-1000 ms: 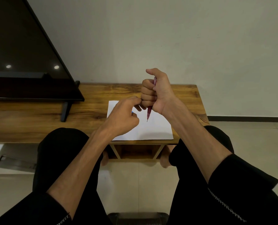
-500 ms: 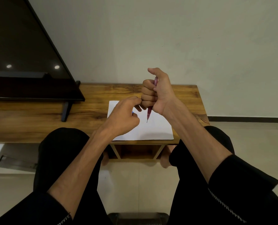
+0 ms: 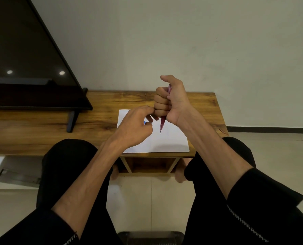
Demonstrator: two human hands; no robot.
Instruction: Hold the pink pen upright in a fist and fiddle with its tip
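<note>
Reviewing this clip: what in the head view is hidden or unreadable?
- Small blue thing: mostly covered by the left hand; what it is cannot be told.
- Red pen: its barrel is wrapped by the right hand; only tip and top show.
- Paper: its left part lies under the left hand.
- TV: cut by the left edge.

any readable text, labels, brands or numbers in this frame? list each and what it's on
None readable.
White paper: bare part shows no writing.
Red pen, gripped in the right hand: no legible marking.
Small blue thing, pinched in the left hand: mostly hidden, no text shows.
Dark screen on the wooden table: no logo visible.
</note>
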